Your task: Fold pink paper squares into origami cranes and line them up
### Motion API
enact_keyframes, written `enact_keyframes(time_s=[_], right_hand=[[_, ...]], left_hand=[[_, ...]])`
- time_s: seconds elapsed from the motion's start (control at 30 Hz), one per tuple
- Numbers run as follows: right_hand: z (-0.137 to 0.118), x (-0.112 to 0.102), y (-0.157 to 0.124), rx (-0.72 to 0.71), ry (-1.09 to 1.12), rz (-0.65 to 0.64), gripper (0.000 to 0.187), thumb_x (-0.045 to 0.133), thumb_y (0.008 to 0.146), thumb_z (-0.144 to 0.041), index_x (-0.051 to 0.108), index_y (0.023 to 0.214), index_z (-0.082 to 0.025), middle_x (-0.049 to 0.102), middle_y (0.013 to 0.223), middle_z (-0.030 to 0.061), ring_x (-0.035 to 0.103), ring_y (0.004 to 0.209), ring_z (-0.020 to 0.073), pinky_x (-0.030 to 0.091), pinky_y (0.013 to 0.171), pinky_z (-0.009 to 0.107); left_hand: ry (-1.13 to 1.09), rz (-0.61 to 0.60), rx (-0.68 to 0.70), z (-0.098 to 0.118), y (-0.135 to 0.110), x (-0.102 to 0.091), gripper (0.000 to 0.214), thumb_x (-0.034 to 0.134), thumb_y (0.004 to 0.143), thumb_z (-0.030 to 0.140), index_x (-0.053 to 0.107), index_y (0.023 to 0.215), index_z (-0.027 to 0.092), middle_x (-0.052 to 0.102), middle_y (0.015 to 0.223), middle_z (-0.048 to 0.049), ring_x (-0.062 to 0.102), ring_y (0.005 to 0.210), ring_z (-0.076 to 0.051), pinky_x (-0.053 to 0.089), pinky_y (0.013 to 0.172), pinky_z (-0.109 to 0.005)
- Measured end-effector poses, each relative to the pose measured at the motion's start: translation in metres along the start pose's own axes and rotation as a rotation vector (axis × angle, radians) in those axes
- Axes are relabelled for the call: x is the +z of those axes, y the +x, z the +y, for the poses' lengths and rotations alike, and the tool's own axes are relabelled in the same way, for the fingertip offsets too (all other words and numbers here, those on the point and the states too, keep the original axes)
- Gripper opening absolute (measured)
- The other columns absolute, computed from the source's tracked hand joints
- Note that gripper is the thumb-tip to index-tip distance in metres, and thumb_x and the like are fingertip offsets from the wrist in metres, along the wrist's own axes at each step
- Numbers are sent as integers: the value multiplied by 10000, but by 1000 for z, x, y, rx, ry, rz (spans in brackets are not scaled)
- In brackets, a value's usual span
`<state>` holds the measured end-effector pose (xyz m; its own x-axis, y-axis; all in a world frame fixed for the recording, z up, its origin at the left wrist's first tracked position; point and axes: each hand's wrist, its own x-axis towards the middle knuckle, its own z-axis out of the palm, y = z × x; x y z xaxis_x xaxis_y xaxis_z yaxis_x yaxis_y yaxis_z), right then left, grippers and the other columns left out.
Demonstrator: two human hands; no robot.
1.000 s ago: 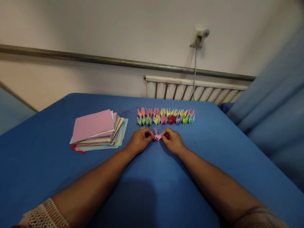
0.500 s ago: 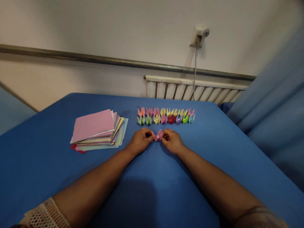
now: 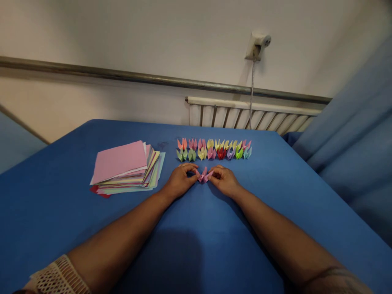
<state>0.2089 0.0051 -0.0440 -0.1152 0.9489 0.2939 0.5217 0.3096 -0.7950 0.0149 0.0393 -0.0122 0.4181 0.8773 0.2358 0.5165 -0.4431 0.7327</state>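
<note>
A pink origami crane (image 3: 203,175) is between my two hands, low over the blue surface. My left hand (image 3: 183,179) pinches its left tip between thumb and forefinger. On the other side, my right hand (image 3: 224,181) pinches its right tip in the same way. The tips point outward and up, with a folded point standing in the middle. Just beyond my hands, folded paper cranes in several colours stand in two rows, among them a red crane (image 3: 221,153) and a lime green crane (image 3: 239,153).
To the left lies an uneven stack of coloured paper (image 3: 121,163), pink on top. The blue-covered table (image 3: 239,241) reaches the wall, where a metal rail (image 3: 137,79), a white radiator (image 3: 239,107) and a plugged socket (image 3: 255,47) are. A blue curtain (image 3: 358,134) hangs at the right.
My hands have moved slightly apart. The crane's sides now spread wider, and its right tip shows more between my fingers.
</note>
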Motion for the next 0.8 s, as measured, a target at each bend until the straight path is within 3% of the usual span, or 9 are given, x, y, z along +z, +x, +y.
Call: enact_keyframes(time_s=[0.13,0.23,0.5,0.7,0.8], right_hand=[[-1,-1,0,-32,24,3,82,607,785,-150,669,752,-192,610,794,12,553,697,128,426,653,250],[0,-2,0,-27,10,4,83,621,777,-139,682,773,-195,617,800,14,561,707,131,434,661,252],[3,-1,0,-18,-61,-26,99,620,756,-116,681,787,-188,623,857,25,564,711,128,443,668,253],[-2,1,-1,-36,25,-1,42,623,783,-187,664,792,-195,595,800,8,548,686,123,437,631,235],[-4,1,-2,-38,52,-22,47,629,785,-197,665,813,-203,598,806,6,543,686,122,441,641,239]], left_hand=[[-62,51,34,-1,0,0,81,661,738,273,692,710,204,685,1020,-50,611,989,-207,421,953,-389],[-49,49,-15,-5,1,-2,79,672,724,271,701,705,200,687,1019,-59,610,992,-213,423,949,-394],[44,-120,-55,-6,3,-10,82,671,699,265,688,659,196,701,1005,-49,623,972,-221,432,939,-396],[-148,-65,0,7,0,-9,129,678,722,314,698,709,187,686,1058,-68,613,1010,-214,422,967,-389],[-296,-84,-29,9,0,-9,240,634,776,397,717,823,176,692,1049,-77,618,1008,-217,431,959,-385]])
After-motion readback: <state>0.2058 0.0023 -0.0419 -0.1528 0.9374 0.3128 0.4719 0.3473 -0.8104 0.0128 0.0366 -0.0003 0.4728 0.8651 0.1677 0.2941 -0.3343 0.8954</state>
